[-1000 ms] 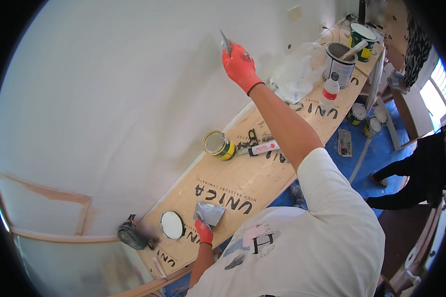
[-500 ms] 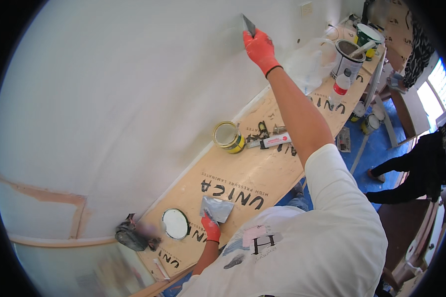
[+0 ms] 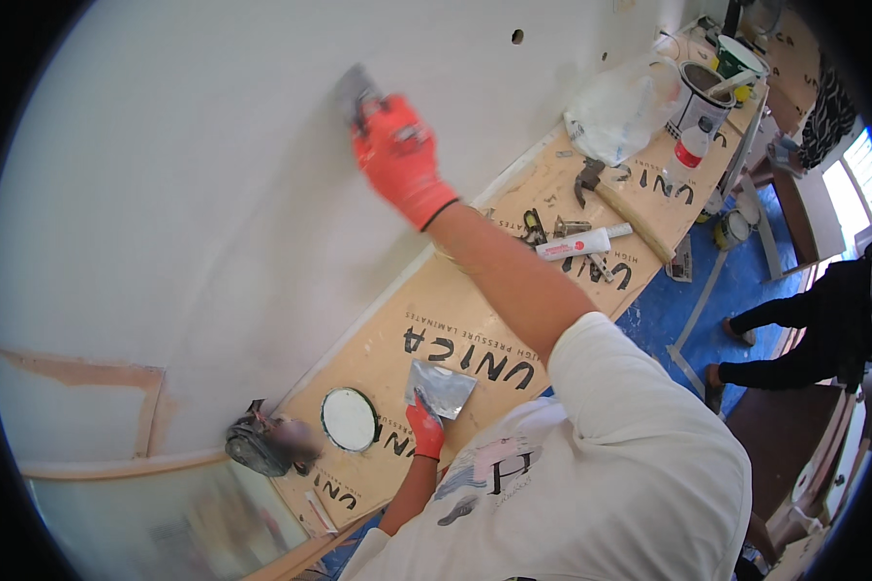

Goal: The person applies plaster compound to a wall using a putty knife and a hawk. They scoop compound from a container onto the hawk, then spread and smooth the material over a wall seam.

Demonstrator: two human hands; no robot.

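Note:
My right hand (image 3: 397, 160), in a red glove, is raised to the white wall (image 3: 203, 194) and closed around a putty knife (image 3: 357, 89). The knife's grey blade lies against or very near the wall surface; its handle is mostly hidden in the glove. Lower down, above the board-topped bench, my left hand (image 3: 424, 426), also red-gloved, grips a flat, squarish metal filling plate (image 3: 443, 389) at its lower edge. Any putty on the plate cannot be made out. A round container of white filler (image 3: 350, 420) stands beside my left hand.
On the long plywood bench (image 3: 388, 324) lie a hammer (image 3: 639, 218), a white tube (image 3: 574, 243) and a dark bag-like object (image 3: 254, 445). Farther along are a plastic bag (image 3: 615, 111), a bottle (image 3: 693, 145) and a paint can (image 3: 698, 92). A person in dark clothes (image 3: 794, 339) stands at the right.
My right hand has swept left and slightly down along the wall with the putty knife. Its arm now covers the yellow can, and the hammer has come into view. The left hand keeps its plate.

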